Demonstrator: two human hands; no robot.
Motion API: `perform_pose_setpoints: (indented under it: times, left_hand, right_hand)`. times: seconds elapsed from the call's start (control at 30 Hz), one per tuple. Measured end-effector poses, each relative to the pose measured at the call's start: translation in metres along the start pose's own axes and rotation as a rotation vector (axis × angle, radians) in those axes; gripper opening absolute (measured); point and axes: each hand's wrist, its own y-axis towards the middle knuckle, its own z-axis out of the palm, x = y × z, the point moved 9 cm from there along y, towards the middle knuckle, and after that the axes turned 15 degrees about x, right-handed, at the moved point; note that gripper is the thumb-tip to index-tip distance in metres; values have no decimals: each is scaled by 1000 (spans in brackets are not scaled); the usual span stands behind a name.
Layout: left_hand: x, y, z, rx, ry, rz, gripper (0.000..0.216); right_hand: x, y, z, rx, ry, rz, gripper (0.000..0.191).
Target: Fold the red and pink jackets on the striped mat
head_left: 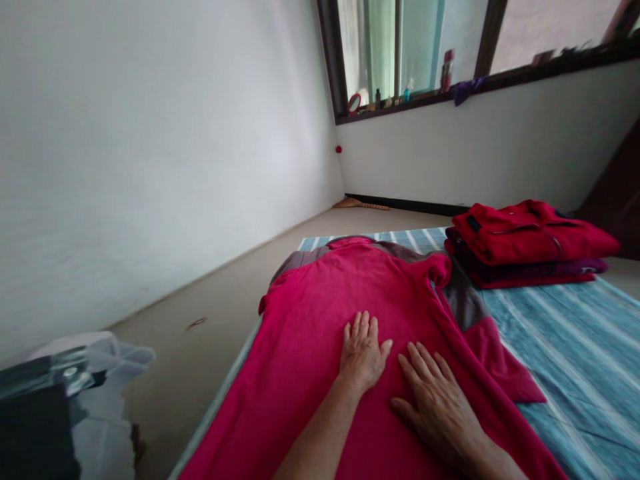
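A pink-red shirt [310, 347] with grey shoulder panels lies spread out over a blue striped sheet [560, 340]. Its right sleeve, grey and pink, stretches out to the side on the sheet. My left hand [364, 352] rests flat on the middle of the shirt, fingers stretched out. Close beside it, to the right, my right hand [437, 403] also lies palm down on the cloth, its thumb spread away from the fingers. Neither hand grips the fabric.
Folded red and dark purple clothes [535, 233] are stacked at the sheet's far right. Plastic-wrapped items [100, 393] stand at the lower left. A broom [363, 205] lies on the floor by the far wall. Bottles and a small mirror [355, 103] line the windowsill.
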Motion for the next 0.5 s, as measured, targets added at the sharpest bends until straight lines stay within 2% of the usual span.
perform_pose_setpoints:
  times: [0.5]
  left_hand:
    - [0, -1, -5, 28, -35, -1, 62]
  right_hand:
    - [0, 3, 3, 38, 17, 5, 63]
